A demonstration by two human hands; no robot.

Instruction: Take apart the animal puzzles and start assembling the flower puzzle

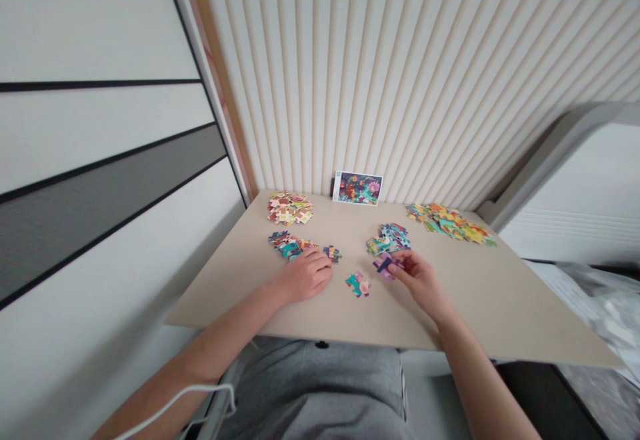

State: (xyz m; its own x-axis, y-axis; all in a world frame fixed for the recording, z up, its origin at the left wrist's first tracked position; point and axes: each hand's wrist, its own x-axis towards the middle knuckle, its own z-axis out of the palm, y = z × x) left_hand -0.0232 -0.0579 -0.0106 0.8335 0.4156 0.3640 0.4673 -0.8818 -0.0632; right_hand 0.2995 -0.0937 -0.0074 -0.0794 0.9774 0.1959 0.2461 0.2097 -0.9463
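Observation:
My right hand (419,281) pinches a purple and dark-blue puzzle piece (384,265) between thumb and fingers, just in front of a small pile of blue and green puzzle pieces (390,237). My left hand (309,275) lies palm down on the table, its fingers loosely bent and its fingertips partly hidden. It is beside a row of dark-red and teal pieces (287,245) and a small multicoloured piece (332,253). Between my hands lie teal and pink pieces (359,285) that look joined, flat on the tabletop.
A picture card (358,189) leans upright at the table's back edge. Piles of brown and white pieces (290,208) and yellow-orange pieces (453,222) lie at back left and right. The beige table (480,293) meets a ribbed panel (320,80). A white cable (185,393) crosses my left forearm.

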